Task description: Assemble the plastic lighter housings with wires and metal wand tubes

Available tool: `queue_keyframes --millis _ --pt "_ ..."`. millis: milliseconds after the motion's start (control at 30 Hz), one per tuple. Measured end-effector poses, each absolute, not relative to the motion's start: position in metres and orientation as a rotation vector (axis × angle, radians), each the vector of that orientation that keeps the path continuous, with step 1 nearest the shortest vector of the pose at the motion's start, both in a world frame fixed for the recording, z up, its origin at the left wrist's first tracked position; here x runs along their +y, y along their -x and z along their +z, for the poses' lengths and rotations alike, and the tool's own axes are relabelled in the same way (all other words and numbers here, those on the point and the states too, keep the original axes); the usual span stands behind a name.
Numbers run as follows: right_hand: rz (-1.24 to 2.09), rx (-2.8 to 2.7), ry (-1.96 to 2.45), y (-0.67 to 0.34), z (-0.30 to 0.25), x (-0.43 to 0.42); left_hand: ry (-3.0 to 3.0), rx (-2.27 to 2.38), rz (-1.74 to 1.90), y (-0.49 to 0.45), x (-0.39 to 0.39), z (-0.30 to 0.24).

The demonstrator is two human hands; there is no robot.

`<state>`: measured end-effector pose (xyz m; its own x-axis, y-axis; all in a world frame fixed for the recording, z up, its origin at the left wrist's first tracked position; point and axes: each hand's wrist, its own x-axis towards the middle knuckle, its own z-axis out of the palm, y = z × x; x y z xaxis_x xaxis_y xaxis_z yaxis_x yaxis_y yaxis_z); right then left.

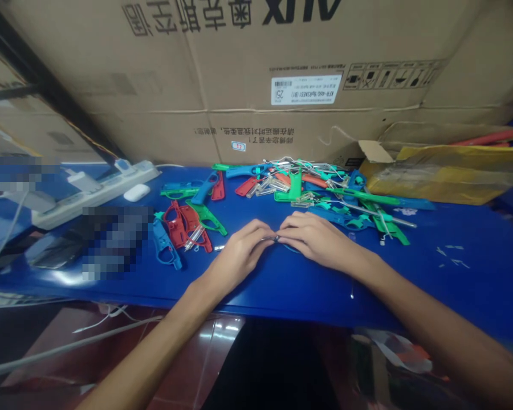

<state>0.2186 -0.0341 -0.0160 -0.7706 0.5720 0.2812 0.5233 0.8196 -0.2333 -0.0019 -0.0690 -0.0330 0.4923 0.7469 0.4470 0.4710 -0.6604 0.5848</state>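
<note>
My left hand (239, 253) and my right hand (314, 236) meet over the middle of the blue table (453, 273), fingers pinched together on a small dark metal piece (276, 238) between their tips. Under my right hand a bit of a blue plastic part (291, 248) shows. A small group of red, blue and green plastic handle parts (182, 228) lies just left of my left hand. Behind my hands a larger heap of plastic parts and metal wire pieces (320, 191) is spread.
A big cardboard box (248, 74) stands as a wall behind the table. A white power strip (98, 191) and a white mouse (137, 192) lie at the back left. A yellow bag in an open box (448, 171) sits at the right.
</note>
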Motion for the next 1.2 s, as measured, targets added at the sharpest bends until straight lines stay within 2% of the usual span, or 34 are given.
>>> queue_keyframes --millis 167,767,1000,1200 --pt "0.209 -2.633 0.840 -0.218 -0.014 -0.034 -2.378 1.024 0.959 0.001 -0.068 -0.035" --pt "0.565 -2.450 0.784 -0.228 -0.019 -0.018 -2.414 1.066 0.907 -0.002 -0.064 -0.041" --pt "0.792 -2.537 0.897 -0.252 -0.007 -0.010 -2.409 1.111 0.891 -0.002 -0.063 -0.041" --pt "0.823 -2.605 0.897 -0.247 -0.006 -0.013 -2.407 1.103 0.907 -0.002 -0.063 -0.042"
